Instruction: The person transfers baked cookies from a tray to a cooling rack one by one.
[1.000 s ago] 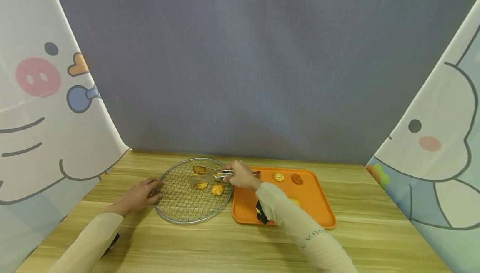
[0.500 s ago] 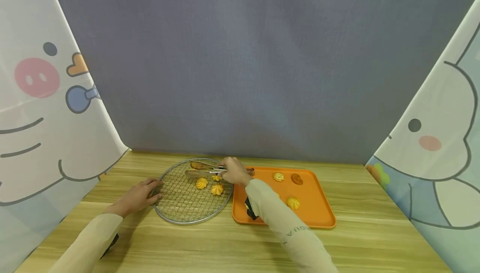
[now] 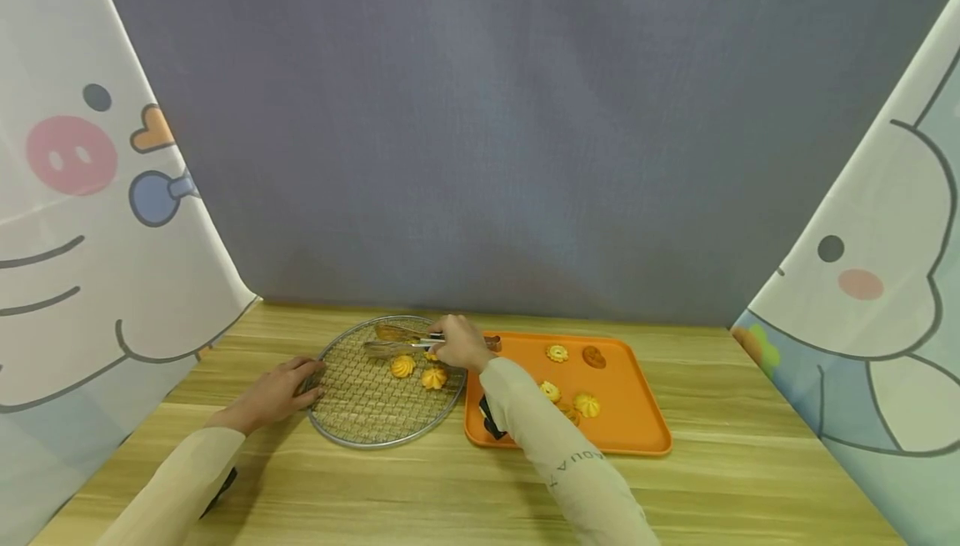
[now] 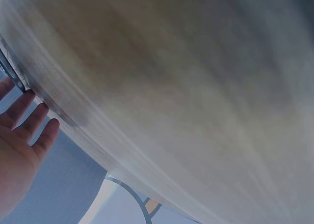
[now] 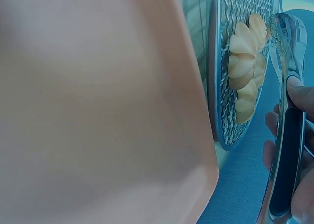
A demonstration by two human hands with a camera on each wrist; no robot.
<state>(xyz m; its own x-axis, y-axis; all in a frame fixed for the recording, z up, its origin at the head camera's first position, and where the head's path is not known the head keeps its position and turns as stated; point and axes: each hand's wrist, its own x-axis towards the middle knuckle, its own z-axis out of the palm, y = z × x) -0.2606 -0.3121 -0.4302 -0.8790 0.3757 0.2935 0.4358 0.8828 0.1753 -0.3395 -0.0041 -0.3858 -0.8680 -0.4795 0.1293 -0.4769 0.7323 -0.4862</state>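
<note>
tongs [image 5: 288,160], tips apart, are gripped by the right hand [image 3: 461,341] over the round wire rack's [image 3: 360,413] 1 o'clock side, near yellow cookies [image 3: 402,367]. the left hand [image 3: 272,394], fingers loosely extended, touches its 9 o'clock rim; an orange tray [image 3: 626,413] sits at 3 o'clock.

Behind the right hand [image 3: 461,344], dark lettering [image 3: 576,458] crosses the cream sleeve [image 3: 555,438]: A, U, the rest too small.
</note>
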